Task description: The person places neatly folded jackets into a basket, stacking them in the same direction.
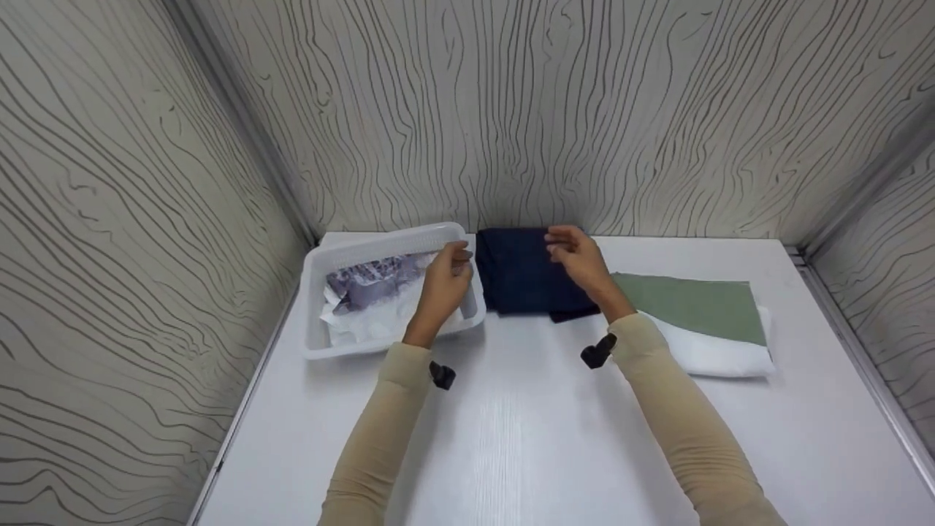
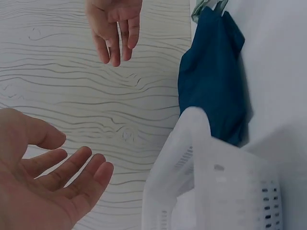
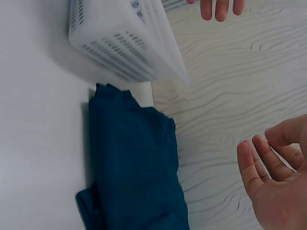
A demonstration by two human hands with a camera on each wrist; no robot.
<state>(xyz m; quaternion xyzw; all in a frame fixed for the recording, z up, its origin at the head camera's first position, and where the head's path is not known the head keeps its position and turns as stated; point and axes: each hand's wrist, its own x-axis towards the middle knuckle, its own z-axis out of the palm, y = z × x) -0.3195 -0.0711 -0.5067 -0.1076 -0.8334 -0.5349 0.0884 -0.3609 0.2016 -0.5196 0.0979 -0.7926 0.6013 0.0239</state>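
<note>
My left hand (image 1: pixel 443 288) hovers over the right end of a white plastic basket (image 1: pixel 318 340), its fingers loosely bent around nothing. Inside the basket lie a crumpled purple patterned piece (image 1: pixel 376 285) and white, see-through material (image 1: pixel 365 321). Over the right part of a folded dark blue cloth (image 1: pixel 518 274) is my right hand (image 1: pixel 581 259), relaxed and holding nothing. In the left wrist view both palms are bare, and the blue cloth (image 2: pixel 211 72) lies past the basket's rim. The right wrist view shows the cloth (image 3: pixel 134 163) beside the perforated basket wall (image 3: pixel 120 52).
A folded green and white cloth (image 1: pixel 694 307) lies on the white table (image 1: pixel 504 424) at the right, partly behind my right forearm. Wood-patterned panels (image 1: pixel 511 109) stand behind the table and along both sides. Small black devices (image 1: pixel 599 352) are fixed at both wrists.
</note>
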